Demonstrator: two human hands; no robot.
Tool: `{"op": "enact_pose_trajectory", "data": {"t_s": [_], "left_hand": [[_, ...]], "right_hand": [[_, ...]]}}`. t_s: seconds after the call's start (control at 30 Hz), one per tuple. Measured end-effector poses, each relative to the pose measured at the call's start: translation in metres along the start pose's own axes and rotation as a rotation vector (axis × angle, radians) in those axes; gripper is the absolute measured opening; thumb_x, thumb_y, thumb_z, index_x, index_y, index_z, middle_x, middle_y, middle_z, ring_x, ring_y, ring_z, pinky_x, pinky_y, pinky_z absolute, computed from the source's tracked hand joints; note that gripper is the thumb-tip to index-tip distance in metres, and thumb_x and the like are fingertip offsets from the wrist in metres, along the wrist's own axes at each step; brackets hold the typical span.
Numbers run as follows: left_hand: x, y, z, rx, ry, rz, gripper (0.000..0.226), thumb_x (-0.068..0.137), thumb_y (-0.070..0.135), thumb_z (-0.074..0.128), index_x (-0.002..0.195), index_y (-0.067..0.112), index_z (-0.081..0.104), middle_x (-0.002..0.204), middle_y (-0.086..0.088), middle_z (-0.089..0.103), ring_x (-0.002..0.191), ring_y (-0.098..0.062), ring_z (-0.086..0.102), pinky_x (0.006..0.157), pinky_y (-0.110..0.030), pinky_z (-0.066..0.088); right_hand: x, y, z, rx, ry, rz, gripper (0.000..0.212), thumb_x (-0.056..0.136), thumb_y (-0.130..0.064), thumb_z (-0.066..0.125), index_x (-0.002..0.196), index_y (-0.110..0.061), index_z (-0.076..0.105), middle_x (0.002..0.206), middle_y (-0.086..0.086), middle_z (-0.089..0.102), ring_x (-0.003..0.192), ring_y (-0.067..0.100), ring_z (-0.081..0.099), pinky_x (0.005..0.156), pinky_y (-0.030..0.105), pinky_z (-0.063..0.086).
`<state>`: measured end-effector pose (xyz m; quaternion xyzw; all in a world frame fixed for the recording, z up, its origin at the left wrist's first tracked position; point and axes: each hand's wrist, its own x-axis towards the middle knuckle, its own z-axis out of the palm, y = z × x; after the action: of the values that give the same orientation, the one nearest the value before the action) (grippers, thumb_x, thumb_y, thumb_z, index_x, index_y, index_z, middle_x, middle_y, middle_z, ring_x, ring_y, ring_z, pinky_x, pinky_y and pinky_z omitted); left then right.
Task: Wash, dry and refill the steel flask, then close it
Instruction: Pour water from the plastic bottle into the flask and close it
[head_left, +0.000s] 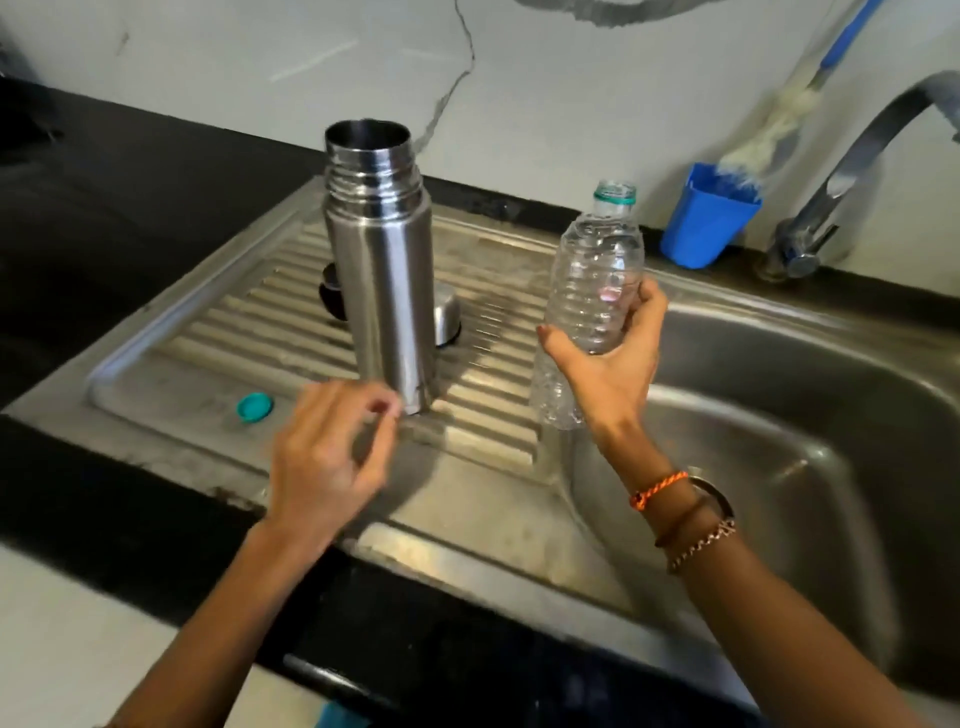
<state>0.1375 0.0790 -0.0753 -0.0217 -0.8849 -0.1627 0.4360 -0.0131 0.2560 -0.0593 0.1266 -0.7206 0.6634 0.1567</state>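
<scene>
Steel draining board (218, 332) beside a sink basin (779, 415) carries everything, set into a black counter under a cracked pale wall. Upright near the middle of the board stands the steel flask (382, 270), mouth open, threads bare. Behind it, toward the board's back edge, lie a dark stopper (332, 293) and a steel cap (447, 314), each partly hidden by the flask. A teal bottle cap (254, 406) lies near the board's front left corner.

The right hand (608, 358) is wrapped round a clear plastic bottle (592, 291), uncapped, held upright over the board's right edge by the basin; whether water remains in it is hard to tell. The left hand (332, 457) hovers just beside the flask's base, fingers loosely curled, holding nothing; the picture is blurred there.

This looks like the refill step. Next, I judge, the left hand steadies the flask while the bottle tips over its mouth; stopper and cap follow
</scene>
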Motion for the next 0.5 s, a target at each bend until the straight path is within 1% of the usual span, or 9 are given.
{"op": "enact_pose_trajectory", "data": {"t_s": [0.03,0.07,0.1,0.13,0.17,0.2,0.27,0.4,0.5], "left_hand": [[-0.004,-0.013,-0.008,0.051,-0.009,-0.190,0.012,0.087,0.016,0.054,0.095,0.008,0.058,0.088,-0.015,0.063,0.085,-0.024,0.051,0.076,-0.018,0.031],[-0.005,-0.025,-0.013,0.108,-0.053,-0.420,0.021,0.085,0.018,0.056,0.103,0.006,0.058,0.099,-0.018,0.060,0.095,-0.030,0.049,0.080,-0.021,0.030],[-0.008,-0.040,-0.017,0.192,-0.134,-0.636,0.031,0.085,0.019,0.059,0.112,0.005,0.055,0.112,-0.020,0.055,0.105,-0.035,0.045,0.087,-0.026,0.031],[-0.008,-0.052,-0.019,0.279,-0.241,-0.795,0.040,0.085,0.021,0.061,0.120,0.004,0.051,0.123,-0.022,0.048,0.113,-0.038,0.041,0.094,-0.035,0.032],[-0.008,-0.063,-0.020,0.328,-0.343,-0.871,0.045,0.087,0.024,0.061,0.124,0.003,0.049,0.129,-0.022,0.044,0.116,-0.039,0.038,0.098,-0.041,0.031],[-0.007,-0.070,-0.020,0.337,-0.419,-0.880,0.045,0.088,0.027,0.060,0.125,0.004,0.049,0.130,-0.022,0.043,0.117,-0.040,0.037,0.098,-0.044,0.032],[-0.007,-0.078,-0.020,0.280,-0.452,-0.847,0.040,0.088,0.026,0.061,0.123,0.007,0.055,0.126,-0.021,0.048,0.117,-0.038,0.039,0.095,-0.044,0.035],[-0.004,-0.074,-0.029,0.125,-0.398,-0.852,0.030,0.086,0.014,0.063,0.116,0.011,0.062,0.119,-0.017,0.056,0.108,-0.031,0.053,0.090,-0.043,0.047],[-0.004,-0.043,-0.039,0.081,-0.330,-0.781,0.029,0.087,0.014,0.061,0.116,0.012,0.063,0.115,-0.016,0.054,0.102,-0.029,0.054,0.091,-0.036,0.043]], "right_hand": [[-0.009,-0.002,0.001,0.008,-0.005,0.001,0.072,0.054,-0.026,0.079,0.113,-0.031,0.039,0.116,0.004,0.055,0.105,0.019,0.058,0.091,0.037,0.051],[-0.017,-0.004,0.001,0.010,-0.008,-0.001,0.072,0.054,-0.026,0.079,0.113,-0.030,0.039,0.115,0.004,0.054,0.105,0.019,0.058,0.091,0.039,0.050],[-0.025,-0.007,0.002,0.010,-0.008,-0.006,0.072,0.054,-0.026,0.079,0.114,-0.028,0.039,0.115,0.004,0.054,0.105,0.020,0.057,0.092,0.039,0.050],[-0.030,-0.011,0.002,0.013,-0.003,-0.015,0.072,0.055,-0.025,0.079,0.115,-0.026,0.039,0.115,0.004,0.054,0.105,0.020,0.056,0.092,0.039,0.049],[-0.034,-0.015,0.002,0.013,0.005,-0.025,0.072,0.055,-0.026,0.078,0.116,-0.025,0.039,0.116,0.004,0.053,0.106,0.021,0.056,0.092,0.039,0.049],[-0.036,-0.017,0.002,0.006,0.013,-0.032,0.073,0.055,-0.027,0.078,0.116,-0.024,0.039,0.116,0.005,0.053,0.107,0.022,0.055,0.093,0.040,0.048],[-0.039,-0.023,0.000,-0.016,0.018,-0.047,0.072,0.055,-0.029,0.077,0.116,-0.025,0.039,0.117,0.005,0.052,0.109,0.024,0.053,0.094,0.042,0.047],[-0.047,-0.030,-0.007,-0.053,0.005,-0.060,0.072,0.056,-0.029,0.077,0.116,-0.028,0.038,0.117,0.000,0.052,0.111,0.024,0.051,0.094,0.044,0.046],[-0.051,-0.031,-0.015,-0.070,0.033,-0.086,0.071,0.057,-0.031,0.078,0.116,-0.031,0.037,0.116,0.000,0.053,0.109,0.023,0.053,0.092,0.046,0.047]]}}
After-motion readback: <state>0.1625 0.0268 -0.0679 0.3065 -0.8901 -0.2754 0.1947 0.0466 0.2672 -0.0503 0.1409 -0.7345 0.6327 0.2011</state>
